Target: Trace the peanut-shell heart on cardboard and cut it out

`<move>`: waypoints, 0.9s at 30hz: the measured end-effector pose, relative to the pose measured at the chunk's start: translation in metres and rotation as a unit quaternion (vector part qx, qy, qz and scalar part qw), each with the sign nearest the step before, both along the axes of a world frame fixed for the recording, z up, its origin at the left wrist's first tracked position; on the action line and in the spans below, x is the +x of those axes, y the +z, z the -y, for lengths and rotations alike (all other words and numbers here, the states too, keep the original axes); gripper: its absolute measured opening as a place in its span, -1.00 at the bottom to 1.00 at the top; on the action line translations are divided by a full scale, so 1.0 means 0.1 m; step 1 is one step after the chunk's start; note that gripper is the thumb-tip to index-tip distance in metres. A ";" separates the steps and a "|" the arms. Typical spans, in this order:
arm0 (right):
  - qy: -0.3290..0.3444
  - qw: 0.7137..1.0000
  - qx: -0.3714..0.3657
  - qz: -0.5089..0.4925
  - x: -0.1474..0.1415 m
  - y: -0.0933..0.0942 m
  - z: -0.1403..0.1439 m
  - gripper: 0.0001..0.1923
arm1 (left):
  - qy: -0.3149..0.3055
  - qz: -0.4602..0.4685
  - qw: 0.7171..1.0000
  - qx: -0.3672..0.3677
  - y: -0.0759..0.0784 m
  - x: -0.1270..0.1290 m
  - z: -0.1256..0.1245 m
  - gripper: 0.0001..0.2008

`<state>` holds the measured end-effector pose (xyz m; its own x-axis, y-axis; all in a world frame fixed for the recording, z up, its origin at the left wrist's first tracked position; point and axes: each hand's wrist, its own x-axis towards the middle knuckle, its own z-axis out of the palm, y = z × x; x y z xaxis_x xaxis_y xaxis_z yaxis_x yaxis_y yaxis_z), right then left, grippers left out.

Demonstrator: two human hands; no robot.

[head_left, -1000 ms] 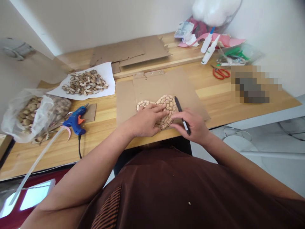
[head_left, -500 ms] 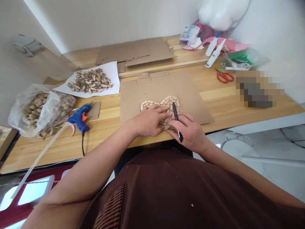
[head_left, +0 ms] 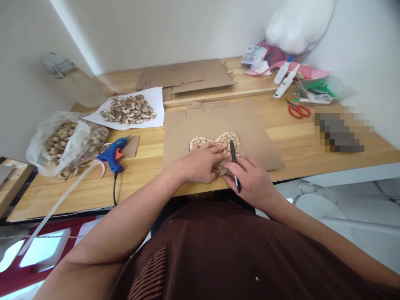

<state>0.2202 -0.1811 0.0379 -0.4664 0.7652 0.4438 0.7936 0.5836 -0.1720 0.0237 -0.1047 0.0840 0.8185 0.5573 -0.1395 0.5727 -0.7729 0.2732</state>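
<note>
Pen (head_left: 234,162) is now swung in over the peanut-shell heart (head_left: 218,143), pinched by the right hand (head_left: 253,181); heart is pressed flat by the left hand (head_left: 200,164), fingers spread, against the cardboard (head_left: 256,137).

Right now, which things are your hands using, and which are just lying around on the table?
In use:
left hand pressing the shell heart
right hand holding the black pen
cardboard sheet under the heart

Lying about:
glue gun
bag of shells
shells on white paper
scissors
white tubes
</note>
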 end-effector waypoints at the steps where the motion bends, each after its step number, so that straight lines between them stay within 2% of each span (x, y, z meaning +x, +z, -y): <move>1: -0.003 1.000 0.002 -0.005 0.00 0.00 0.00 -0.76 | 0.002 -0.002 1.000 0.000 0.00 0.00 0.00 -0.34; 6: 0.009 0.999 -0.011 -0.044 0.03 -0.03 -0.01 -0.74 | 0.009 0.002 1.000 0.005 -0.01 0.02 -0.01 -0.48; 10: 0.031 0.992 -0.016 -0.120 0.14 0.01 -0.06 -0.64 | 0.034 0.026 0.999 0.025 -0.07 0.06 0.00 -0.55; 13: 0.001 0.981 -0.034 -0.193 0.23 0.16 -0.18 -0.64 | 0.052 0.036 0.997 0.033 -0.12 0.08 0.02 -0.51; 16: -0.039 0.960 -0.095 -0.260 0.26 0.41 -0.41 -0.65 | 0.058 0.035 0.997 0.047 -0.17 0.10 0.05 -0.48; 21: 0.017 0.940 -0.157 -0.303 0.08 0.74 -0.91 -0.68 | 0.066 0.047 0.994 0.075 -0.24 0.10 0.09 -0.49; 27: 0.073 0.920 -0.269 -0.274 -0.32 0.84 -1.34 -0.75 | 0.075 0.034 0.995 0.047 -0.21 0.11 0.09 -0.48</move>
<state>0.1883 -0.0471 0.1217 -0.3999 0.8904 0.2175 0.4212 0.3893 -0.8191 0.0350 -0.1138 0.0634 0.7308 0.6821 -0.0269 0.6662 -0.7041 0.2456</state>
